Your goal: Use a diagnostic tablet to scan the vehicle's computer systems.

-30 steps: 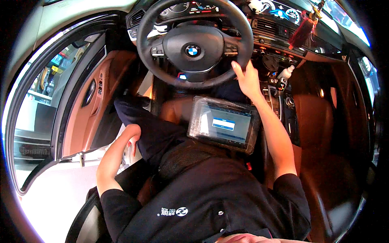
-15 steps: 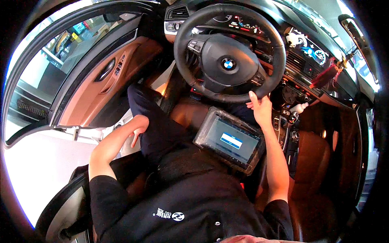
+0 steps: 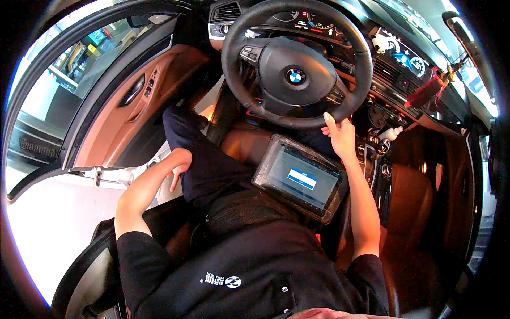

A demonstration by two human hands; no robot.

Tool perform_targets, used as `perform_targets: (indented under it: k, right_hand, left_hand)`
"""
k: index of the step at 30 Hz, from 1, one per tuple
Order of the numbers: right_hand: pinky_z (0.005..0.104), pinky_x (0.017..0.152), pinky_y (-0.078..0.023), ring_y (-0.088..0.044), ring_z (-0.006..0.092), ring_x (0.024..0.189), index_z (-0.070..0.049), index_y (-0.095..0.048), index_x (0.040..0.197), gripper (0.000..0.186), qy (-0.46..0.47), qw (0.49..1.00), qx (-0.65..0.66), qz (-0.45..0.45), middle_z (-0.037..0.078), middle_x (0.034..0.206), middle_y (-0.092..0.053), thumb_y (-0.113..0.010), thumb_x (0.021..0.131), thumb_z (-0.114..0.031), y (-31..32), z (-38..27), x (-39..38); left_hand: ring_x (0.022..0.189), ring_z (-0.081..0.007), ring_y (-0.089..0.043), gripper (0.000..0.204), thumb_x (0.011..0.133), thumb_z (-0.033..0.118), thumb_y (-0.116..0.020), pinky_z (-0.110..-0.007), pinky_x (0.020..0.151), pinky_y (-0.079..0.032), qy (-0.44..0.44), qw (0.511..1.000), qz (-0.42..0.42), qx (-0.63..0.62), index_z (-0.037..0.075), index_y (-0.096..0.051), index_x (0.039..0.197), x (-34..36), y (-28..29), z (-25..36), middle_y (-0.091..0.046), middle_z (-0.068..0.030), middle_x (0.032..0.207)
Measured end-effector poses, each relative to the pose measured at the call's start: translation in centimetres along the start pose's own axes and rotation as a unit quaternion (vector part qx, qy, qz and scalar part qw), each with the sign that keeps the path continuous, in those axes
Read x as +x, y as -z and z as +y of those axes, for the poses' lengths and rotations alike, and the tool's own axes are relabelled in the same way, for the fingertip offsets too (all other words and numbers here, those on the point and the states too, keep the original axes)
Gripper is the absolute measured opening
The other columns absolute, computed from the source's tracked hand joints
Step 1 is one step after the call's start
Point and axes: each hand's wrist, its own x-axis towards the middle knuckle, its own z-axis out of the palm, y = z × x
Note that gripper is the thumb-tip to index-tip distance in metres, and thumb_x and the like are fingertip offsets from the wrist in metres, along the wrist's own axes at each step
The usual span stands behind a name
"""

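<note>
My right hand (image 3: 341, 137) holds the lower right rim of the black steering wheel (image 3: 297, 121), thumb over the rim and fingers curled against it. A tablet (image 3: 297, 181) in a thick protective case lies tilted across my lap, below the wheel and left of my right forearm. Its lit screen shows a small white and blue pop-up box. My left hand (image 3: 179, 161) rests beside my left thigh in dark trousers, wrist bent and empty. One finger points down, stretched out; the others are partly hidden.
The driver's door (image 3: 133, 109), with brown trim, stands open at left. Lit gauges (image 3: 319, 22) show behind the wheel. To the right are the gear lever (image 3: 383, 144), centre console and passenger seat (image 3: 411, 199). A red tassel (image 3: 427, 91) hangs at upper right.
The whole view has shifted slightly, so the wheel and door appear a little higher and farther left. My hands and the tablet keep nearly the same places.
</note>
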Motion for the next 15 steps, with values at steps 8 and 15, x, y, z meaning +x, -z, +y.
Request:
perform_targets:
  k: [8,15]
  right_hand:
    - [0.0333,0.071,-0.061,-0.078,0.0185,0.077,0.005,-0.071,0.113,0.050,0.015,0.999,0.014,-0.038,0.013,0.088,-0.078,-0.076,0.108,-0.045,-1.7,-0.8,1.5]
    - [0.0355,0.072,-0.064,-0.077,0.0195,0.079,0.006,-0.069,0.116,0.046,0.003,0.998,-0.034,-0.056,0.011,0.094,-0.077,-0.075,0.110,-0.039,-0.8,1.7,1.7]
  left_hand:
    - [0.111,-0.0146,-0.066,0.085,0.106,0.002,-0.055,-0.028,0.094,-0.053,-0.104,0.989,0.095,0.046,0.038,-0.027,0.178,7.4,-6.4,-4.4,-0.060,-0.0021,0.159]
    - [0.087,-0.0252,-0.076,0.092,0.106,0.012,-0.069,-0.040,0.076,-0.061,0.091,0.943,0.133,-0.292,0.035,-0.021,0.181,8.3,-2.5,-7.2,-0.081,-0.0078,0.117]
